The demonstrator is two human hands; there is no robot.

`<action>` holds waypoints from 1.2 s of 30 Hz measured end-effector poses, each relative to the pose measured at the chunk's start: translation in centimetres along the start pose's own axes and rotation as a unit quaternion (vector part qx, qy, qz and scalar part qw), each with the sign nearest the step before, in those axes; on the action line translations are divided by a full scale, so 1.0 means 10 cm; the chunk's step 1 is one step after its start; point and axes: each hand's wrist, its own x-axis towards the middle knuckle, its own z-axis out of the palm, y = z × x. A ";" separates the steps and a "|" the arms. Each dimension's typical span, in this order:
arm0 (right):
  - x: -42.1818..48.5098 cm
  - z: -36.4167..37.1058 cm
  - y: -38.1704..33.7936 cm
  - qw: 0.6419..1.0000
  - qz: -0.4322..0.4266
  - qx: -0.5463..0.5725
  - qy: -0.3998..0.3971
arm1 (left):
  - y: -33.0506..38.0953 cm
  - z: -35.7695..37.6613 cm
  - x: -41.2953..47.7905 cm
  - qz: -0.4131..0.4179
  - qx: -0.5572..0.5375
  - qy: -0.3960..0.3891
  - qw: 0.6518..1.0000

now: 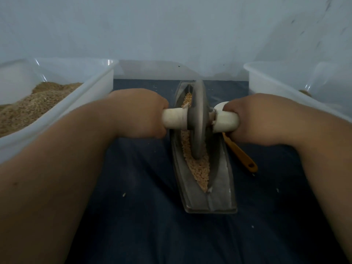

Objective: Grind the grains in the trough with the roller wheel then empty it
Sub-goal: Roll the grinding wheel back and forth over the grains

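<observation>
Fingers of the left hand (141,113) and right hand (253,119) curl round the white handles (174,118) either side of the roller wheel (198,119), which stands upright in the trough (221,187), past its middle. The grains (200,168) look coarse, so grinding is judged unfinished and emptying not begun. Free run lies toward the near end; the left tub (91,92), right tub (266,80) and a yellow scoop (242,157) flank the trough.

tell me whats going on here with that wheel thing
A person is working a grain grinder by hand. The left hand and right hand each grip one end of the roller wheel, which stands on edge in the metal trough among the grains. The trough is not yet emptied. A clear bin at the left holds brownish meal, and a yellow scoop lies beside the trough.
</observation>
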 end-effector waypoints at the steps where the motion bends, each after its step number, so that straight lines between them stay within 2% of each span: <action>1: 0.07 0.08 0.02 0.998 0.007 -0.025 0.051 | -0.01 0.05 0.05 -0.018 0.011 0.025 0.999; 3: 0.22 0.23 0.06 0.981 0.016 -0.084 0.175 | -0.02 0.15 0.14 -0.056 0.032 0.082 0.995; 5: 0.36 0.33 0.08 0.961 0.024 -0.116 0.251 | 0.00 0.22 0.23 -0.082 0.053 0.141 0.985; 8: 0.46 0.39 0.11 0.961 0.047 -0.102 0.253 | 0.06 0.25 0.29 -0.086 0.089 0.195 0.973; 10: 0.45 0.38 0.13 0.968 0.047 -0.090 0.231 | 0.07 0.23 0.29 -0.085 0.097 0.188 0.974; 13: 0.33 0.27 0.11 0.982 0.023 -0.082 0.167 | 0.03 0.16 0.22 -0.068 0.074 0.113 0.989; 16: 0.09 0.03 0.06 0.999 -0.011 -0.035 0.033 | -0.02 0.01 0.04 -0.011 0.006 -0.016 1.000; 19: -0.15 -0.14 -0.01 0.997 -0.030 0.014 -0.074 | 0.01 -0.14 -0.15 0.024 -0.042 -0.143 0.988; 21: -0.22 -0.17 -0.02 0.995 -0.033 0.032 -0.090 | 0.03 -0.19 -0.19 0.029 -0.046 -0.168 0.984; 23: -0.20 -0.17 -0.04 0.995 -0.027 0.043 -0.085 | 0.03 -0.17 -0.17 0.030 -0.040 -0.141 0.989; 26: -0.06 -0.04 0.00 0.999 0.003 0.029 -0.030 | 0.01 -0.05 -0.05 0.020 0.003 -0.027 0.999; 28: 0.10 0.12 0.05 0.997 0.023 -0.025 0.076 | -0.02 0.05 0.07 -0.010 0.039 0.040 0.998; 30: 0.26 0.25 0.05 0.975 0.026 -0.086 0.202 | -0.05 0.14 0.20 -0.053 0.037 0.078 0.995; 32: 0.39 0.33 0.05 0.953 0.027 -0.122 0.275 | -0.05 0.23 0.29 -0.088 0.033 0.117 0.989; 34: 0.46 0.37 0.08 0.947 0.033 -0.126 0.294 | -0.02 0.27 0.33 -0.099 0.047 0.156 0.982; 36: 0.47 0.40 0.11 0.954 0.037 -0.113 0.275 | 0.02 0.28 0.31 -0.092 0.067 0.178 0.977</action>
